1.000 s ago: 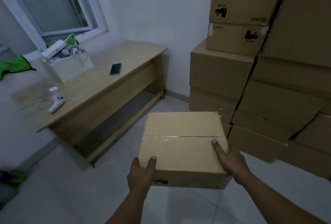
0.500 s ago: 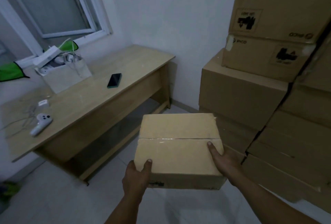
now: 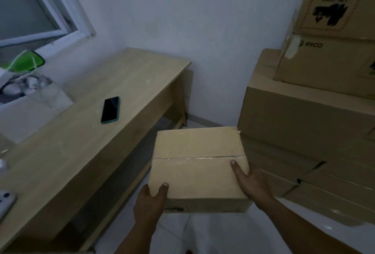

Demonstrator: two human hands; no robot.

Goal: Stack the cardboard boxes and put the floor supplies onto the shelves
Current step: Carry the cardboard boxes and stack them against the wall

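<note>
I carry a small taped cardboard box (image 3: 197,164) level in front of me, above the white tiled floor. My left hand (image 3: 150,203) grips its near left corner with the thumb on top. My right hand (image 3: 250,182) grips its right side, thumb lying across the lid. Just to the right stands a tall stack of large cardboard boxes (image 3: 304,124), with a box printed PICO (image 3: 324,65) higher up. The carried box's far right corner is close to the stack.
A wooden desk (image 3: 85,148) runs along the left wall under a window (image 3: 30,6). On it lie a dark phone (image 3: 110,110), a white bag of items (image 3: 34,107) and a white controller (image 3: 5,203). The room's corner lies ahead.
I have walked forward toward the corner between the desk and the stack. Both now appear nearer and larger. My hold on the box is unchanged.
</note>
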